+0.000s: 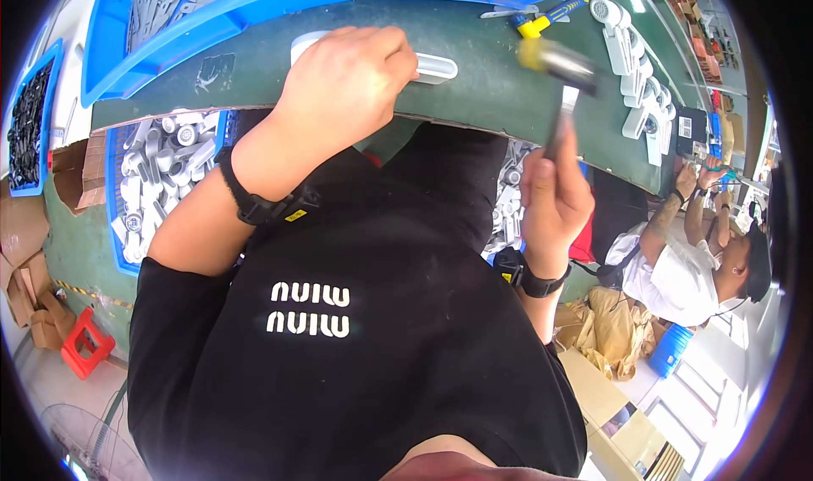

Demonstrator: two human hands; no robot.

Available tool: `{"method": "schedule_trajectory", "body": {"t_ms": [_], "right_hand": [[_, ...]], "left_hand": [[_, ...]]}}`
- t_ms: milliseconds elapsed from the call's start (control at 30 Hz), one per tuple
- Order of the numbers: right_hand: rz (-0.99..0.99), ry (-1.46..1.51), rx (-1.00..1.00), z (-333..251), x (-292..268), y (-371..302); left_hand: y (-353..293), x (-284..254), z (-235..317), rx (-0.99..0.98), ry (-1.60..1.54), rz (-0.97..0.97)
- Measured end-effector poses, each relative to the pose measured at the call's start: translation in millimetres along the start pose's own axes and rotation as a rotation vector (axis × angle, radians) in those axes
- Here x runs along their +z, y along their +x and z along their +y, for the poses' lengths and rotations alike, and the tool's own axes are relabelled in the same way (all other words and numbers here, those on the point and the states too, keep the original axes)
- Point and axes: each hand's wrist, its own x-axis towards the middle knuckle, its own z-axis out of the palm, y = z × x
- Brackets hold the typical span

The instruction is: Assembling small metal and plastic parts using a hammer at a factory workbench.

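Note:
My left hand (351,70) is closed around a light grey plastic part on the green worktable (474,36). One end of the grey plastic part (437,69), long and rounded with a slot, sticks out to the right of my fingers; the middle is hidden under the hand. In my right hand (555,195) is a hammer (555,62), gripped by its dark handle and raised near the table's front edge. Motion smears the hammer's head, which shows yellow and metallic grey. A yellow-and-blue tool (550,15) lies on the table beyond it.
Grey parts with round ends (631,66) line the table's right side. A blue bin (254,15) of flat grey pieces sits at the back left. Below the table edge, another blue bin (123,244) holds grey parts. A co-worker (677,261) sits at the right.

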Motion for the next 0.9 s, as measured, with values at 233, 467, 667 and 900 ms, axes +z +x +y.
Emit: {"method": "schedule_trajectory", "body": {"t_ms": [233,467,667,900], "right_hand": [[-0.205,-0.306,-0.065,9.2,10.8,14.9],[-0.125,-0.329,-0.266,13.3,18.5,23.3],[0.004,0.142,0.079,5.4,10.4,5.7],[0.033,0.22,0.098,27.4,11.4,1.2]], "left_hand": [[-1.3,-0.4,-0.6,-0.008,-0.028,0.021],[-0.6,-3.1,1.5,-0.044,-0.039,0.015],[6.9,-15.0,5.4,-0.114,-0.027,-0.127],[14.1,-23.2,10.8,0.202,-0.067,-0.144]]}}
